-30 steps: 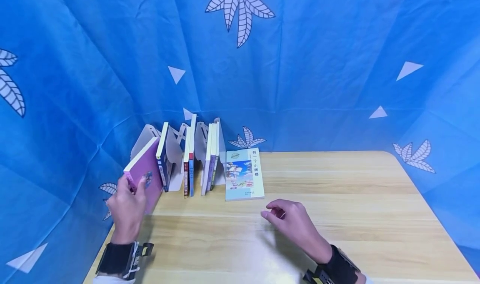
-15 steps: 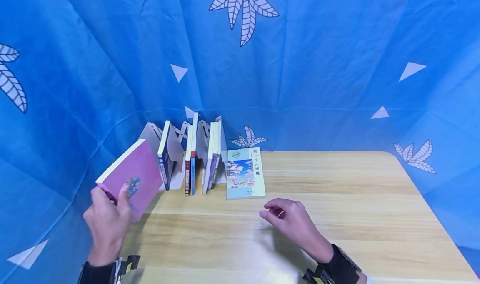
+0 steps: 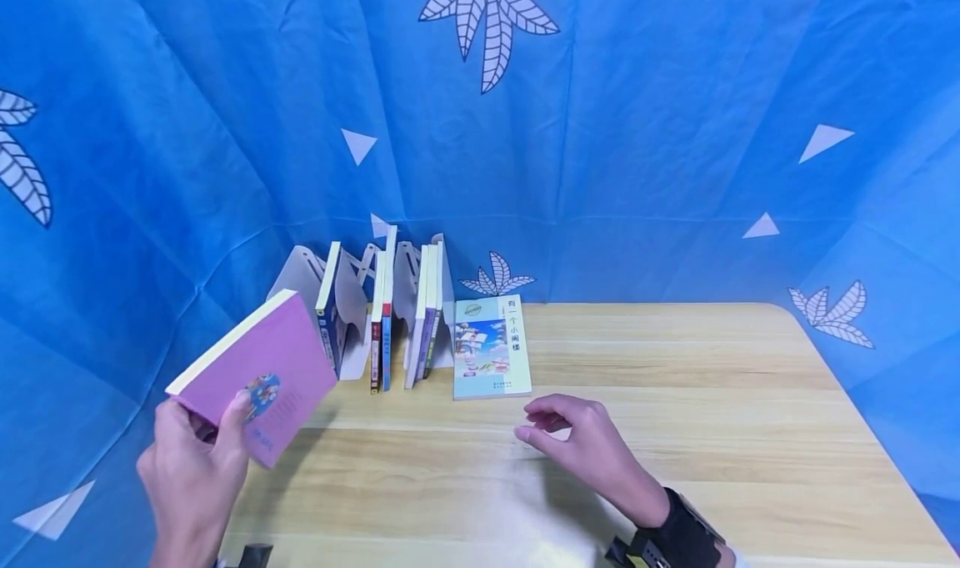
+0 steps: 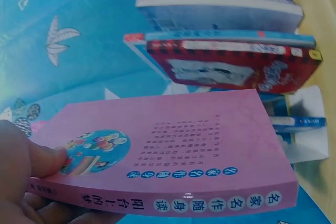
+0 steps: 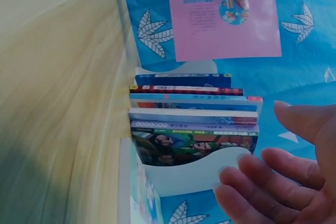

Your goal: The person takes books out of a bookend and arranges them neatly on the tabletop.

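My left hand (image 3: 197,468) grips a pink book (image 3: 288,359) by its spine edge, thumb on the cover with the round picture and fingers behind. The book is tilted in the air, left of and in front of a white bookend rack (image 3: 351,301). In the left wrist view the pink book (image 4: 184,145) shows its spine lettering. Several upright books stand in the rack, among them a dark blue book (image 3: 327,326) and a red book (image 4: 226,66). My right hand (image 3: 581,434) hovers above the table with loosely bent fingers, holding nothing.
A light-green book (image 3: 491,376) with a picture cover lies flat to the right of the rack. The wooden table (image 3: 675,384) runs to the right. Blue cloth (image 3: 637,134) with leaf prints hangs behind and on both sides.
The left hand has drawn the pink book out from the rack's left end, toward the left and nearer to me, tilting it. The right hand has barely moved.
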The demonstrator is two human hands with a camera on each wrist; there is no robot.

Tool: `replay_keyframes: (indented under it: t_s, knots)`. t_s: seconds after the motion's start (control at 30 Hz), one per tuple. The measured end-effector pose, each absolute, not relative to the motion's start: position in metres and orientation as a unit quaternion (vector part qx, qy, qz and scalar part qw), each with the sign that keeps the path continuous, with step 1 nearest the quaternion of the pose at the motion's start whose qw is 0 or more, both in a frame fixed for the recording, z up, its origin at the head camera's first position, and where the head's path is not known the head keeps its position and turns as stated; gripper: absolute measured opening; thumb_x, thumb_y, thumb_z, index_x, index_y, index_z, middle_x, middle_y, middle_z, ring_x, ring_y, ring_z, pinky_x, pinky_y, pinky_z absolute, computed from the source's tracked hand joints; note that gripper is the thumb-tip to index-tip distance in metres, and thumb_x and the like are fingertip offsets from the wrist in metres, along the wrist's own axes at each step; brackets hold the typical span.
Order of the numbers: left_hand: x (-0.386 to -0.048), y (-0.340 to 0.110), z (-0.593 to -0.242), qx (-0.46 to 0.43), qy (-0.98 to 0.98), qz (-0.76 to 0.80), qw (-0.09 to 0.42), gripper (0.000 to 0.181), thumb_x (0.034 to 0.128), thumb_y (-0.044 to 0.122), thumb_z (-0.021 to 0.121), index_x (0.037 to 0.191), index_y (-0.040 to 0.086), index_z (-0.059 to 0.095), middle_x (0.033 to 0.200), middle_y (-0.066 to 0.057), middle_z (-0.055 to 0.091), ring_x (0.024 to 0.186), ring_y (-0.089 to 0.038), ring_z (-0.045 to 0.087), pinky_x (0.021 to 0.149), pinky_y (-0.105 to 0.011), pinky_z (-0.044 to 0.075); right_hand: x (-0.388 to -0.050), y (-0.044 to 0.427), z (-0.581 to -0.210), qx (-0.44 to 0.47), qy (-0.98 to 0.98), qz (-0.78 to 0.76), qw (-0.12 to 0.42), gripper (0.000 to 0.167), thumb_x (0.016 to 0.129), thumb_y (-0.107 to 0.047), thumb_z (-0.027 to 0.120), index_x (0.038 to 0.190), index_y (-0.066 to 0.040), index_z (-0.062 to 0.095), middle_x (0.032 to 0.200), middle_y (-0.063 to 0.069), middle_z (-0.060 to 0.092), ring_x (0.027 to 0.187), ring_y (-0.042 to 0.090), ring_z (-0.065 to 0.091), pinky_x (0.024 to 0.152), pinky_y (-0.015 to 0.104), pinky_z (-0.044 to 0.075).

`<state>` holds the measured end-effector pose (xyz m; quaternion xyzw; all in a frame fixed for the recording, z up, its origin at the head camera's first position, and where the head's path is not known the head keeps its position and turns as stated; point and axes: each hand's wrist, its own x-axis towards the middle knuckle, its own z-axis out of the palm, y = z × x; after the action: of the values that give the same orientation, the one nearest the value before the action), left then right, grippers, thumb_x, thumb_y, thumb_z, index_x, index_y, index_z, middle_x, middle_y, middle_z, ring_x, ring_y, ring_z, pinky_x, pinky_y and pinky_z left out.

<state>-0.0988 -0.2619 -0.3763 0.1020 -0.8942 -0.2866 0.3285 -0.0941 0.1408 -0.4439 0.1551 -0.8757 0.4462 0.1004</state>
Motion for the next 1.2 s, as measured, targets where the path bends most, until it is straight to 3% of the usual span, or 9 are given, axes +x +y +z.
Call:
replay_keyframes:
  t_s: [0.07, 0.13, 0.23, 0.6, 0.9, 1.0, 1.13, 1.2]
  knots:
    - [-0.094, -0.260, -0.374, 0.105, -0.893, -0.291, 0.326, 0.045, 0.0941, 0.014, 0.076, 0.123, -0.010, 0.053, 0.107, -0.036, 0.070, 0.075, -0.012, 0.074, 0.059, 0.009, 0.029, -0.094, 0.141, -0.444, 0.154, -0.876, 0.447, 0.099, 0.027, 0.088, -0.028, 0.084, 0.107, -0.009, 0.077, 0.096, 0.004, 0.080, 0.082, 0.007, 0.075, 0.077, 0.024, 0.065]
    - [-0.091, -0.258, -0.372, 0.106, -0.893, -0.296, 0.323, 0.044, 0.0928, 0.015, 0.078, 0.121, -0.009, 0.054, 0.105, -0.035, 0.071, 0.071, 0.017, 0.059, 0.058, 0.008, 0.032, -0.094, 0.141, -0.444, 0.152, -0.876, 0.448, 0.097, 0.030, 0.087, -0.029, 0.084, 0.109, -0.010, 0.077, 0.100, 0.003, 0.080, 0.086, 0.010, 0.076, 0.079, 0.025, 0.065]
    - [-0.087, -0.253, -0.370, 0.099, -0.893, -0.305, 0.316, 0.044, 0.0910, 0.014, 0.080, 0.120, -0.009, 0.055, 0.102, -0.034, 0.072, 0.075, 0.036, 0.036, 0.058, 0.007, 0.035, -0.094, 0.141, -0.445, 0.153, -0.875, 0.450, 0.092, 0.035, 0.086, -0.033, 0.085, 0.112, -0.012, 0.076, 0.104, 0.003, 0.080, 0.091, 0.014, 0.076, 0.081, 0.027, 0.065]
    - [-0.086, -0.234, -0.370, 0.025, -0.887, -0.355, 0.292, 0.044, 0.0833, -0.001, 0.084, 0.118, -0.009, 0.058, 0.099, -0.034, 0.074, 0.080, 0.036, 0.045, 0.062, 0.005, 0.045, -0.094, 0.142, -0.443, 0.159, -0.869, 0.464, 0.067, 0.047, 0.086, -0.035, 0.085, 0.125, -0.013, 0.070, 0.116, 0.002, 0.077, 0.098, 0.020, 0.076, 0.086, 0.031, 0.065]
    - [-0.086, -0.217, -0.376, -0.009, -0.880, -0.399, 0.258, 0.043, 0.0814, -0.003, 0.085, 0.117, -0.007, 0.062, 0.103, -0.031, 0.076, 0.085, 0.031, 0.053, 0.068, 0.004, 0.049, -0.092, 0.141, -0.441, 0.174, -0.852, 0.492, 0.037, 0.062, 0.083, -0.033, 0.088, 0.136, -0.013, 0.061, 0.131, 0.005, 0.071, 0.112, 0.023, 0.073, 0.098, 0.035, 0.063]
    - [-0.086, -0.210, -0.377, -0.002, -0.886, -0.404, 0.229, 0.043, 0.0837, 0.002, 0.085, 0.120, -0.004, 0.063, 0.108, -0.028, 0.077, 0.087, 0.017, 0.066, 0.070, 0.004, 0.049, -0.092, 0.141, -0.440, 0.182, -0.848, 0.496, 0.035, 0.067, 0.083, -0.035, 0.088, 0.139, -0.013, 0.059, 0.134, 0.004, 0.069, 0.116, 0.023, 0.071, 0.099, 0.035, 0.062]
    - [-0.086, -0.203, -0.378, -0.002, -0.891, -0.409, 0.198, 0.044, 0.0848, 0.007, 0.085, 0.123, 0.000, 0.065, 0.112, -0.024, 0.077, 0.091, -0.015, 0.079, 0.072, 0.003, 0.051, -0.092, 0.141, -0.440, 0.203, -0.844, 0.494, 0.049, 0.068, 0.081, -0.033, 0.089, 0.139, -0.013, 0.058, 0.135, 0.005, 0.069, 0.118, 0.021, 0.070, 0.100, 0.035, 0.062]
    - [-0.086, -0.200, -0.379, -0.010, -0.891, -0.410, 0.193, 0.045, 0.0837, 0.007, 0.086, 0.124, 0.002, 0.066, 0.112, -0.022, 0.078, 0.090, -0.014, 0.079, 0.072, 0.002, 0.051, -0.092, 0.141, -0.441, 0.218, -0.839, 0.495, 0.058, 0.070, 0.080, -0.031, 0.090, 0.139, -0.013, 0.058, 0.135, 0.004, 0.069, 0.119, 0.022, 0.070, 0.100, 0.035, 0.062]
